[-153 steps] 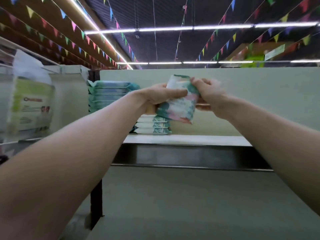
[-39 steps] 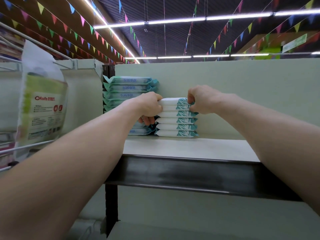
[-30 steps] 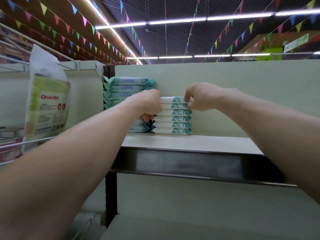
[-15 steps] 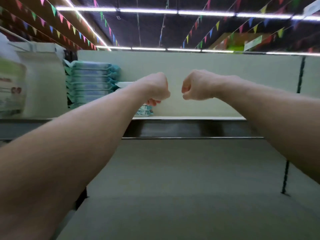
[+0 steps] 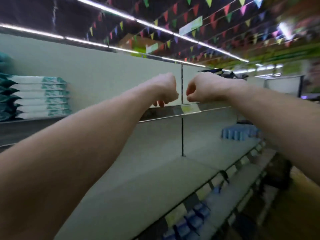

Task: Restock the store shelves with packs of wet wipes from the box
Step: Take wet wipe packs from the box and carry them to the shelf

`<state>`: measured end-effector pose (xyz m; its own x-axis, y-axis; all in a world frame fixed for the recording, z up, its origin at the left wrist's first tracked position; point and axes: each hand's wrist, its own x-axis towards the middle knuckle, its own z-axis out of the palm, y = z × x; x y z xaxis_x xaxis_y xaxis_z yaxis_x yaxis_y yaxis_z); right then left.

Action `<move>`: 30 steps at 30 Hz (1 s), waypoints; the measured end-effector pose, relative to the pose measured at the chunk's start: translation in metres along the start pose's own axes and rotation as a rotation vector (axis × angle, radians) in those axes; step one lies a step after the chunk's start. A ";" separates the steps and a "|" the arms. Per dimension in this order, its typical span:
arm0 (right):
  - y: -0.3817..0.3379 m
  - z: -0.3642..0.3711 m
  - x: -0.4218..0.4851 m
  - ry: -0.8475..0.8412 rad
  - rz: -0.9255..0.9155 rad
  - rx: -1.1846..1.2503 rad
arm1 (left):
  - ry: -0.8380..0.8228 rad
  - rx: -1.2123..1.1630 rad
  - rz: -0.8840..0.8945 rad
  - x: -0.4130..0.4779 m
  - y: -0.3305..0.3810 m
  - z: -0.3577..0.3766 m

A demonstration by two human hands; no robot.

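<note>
Head view: left hand [image 5: 164, 90] and right hand [image 5: 201, 90] clenched, gripping nothing; wet wipes stack [image 5: 41, 97] sits on shelf [image 5: 20, 131], far left.

White-and-teal wet wipes packs [image 5: 41, 97] lie flat, stacked squarely one on another, toward the left end of the top shelf [image 5: 26, 130].

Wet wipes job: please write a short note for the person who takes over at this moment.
Left hand: fingers curled, holds nothing.
Right hand: the same.
The wet wipes stack lies at the left of the upper shelf, apart from both hands.
Done: several packs stacked there.
Left: fetch more packs; the box is not in view. The picture is blurred.
</note>
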<state>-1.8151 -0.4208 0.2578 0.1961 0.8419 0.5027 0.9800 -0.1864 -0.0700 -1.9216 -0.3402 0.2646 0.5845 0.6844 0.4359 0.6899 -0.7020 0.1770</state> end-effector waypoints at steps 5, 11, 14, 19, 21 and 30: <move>0.044 -0.013 -0.079 -0.062 0.204 -0.124 | -0.123 -0.084 0.193 -0.027 0.068 0.038; 0.102 -0.038 -0.180 -0.133 0.448 -0.197 | -0.283 -0.150 0.397 -0.071 0.163 0.077; 0.132 -0.051 -0.235 -0.158 0.572 -0.210 | -0.313 -0.148 0.491 -0.098 0.219 0.093; 0.182 -0.066 -0.338 -0.210 0.738 -0.229 | -0.381 -0.164 0.659 -0.150 0.322 0.126; 0.203 -0.074 -0.383 -0.237 0.813 -0.231 | -0.426 -0.175 0.710 -0.176 0.366 0.144; 0.279 -0.092 -0.580 -0.339 1.102 -0.214 | -0.639 -0.175 0.906 -0.313 0.528 0.218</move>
<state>-1.6589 -1.0079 0.0263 0.9661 0.2581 0.0033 0.2552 -0.9533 -0.1614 -1.6472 -0.8818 0.0292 0.9867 -0.1523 -0.0573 -0.1409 -0.9757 0.1680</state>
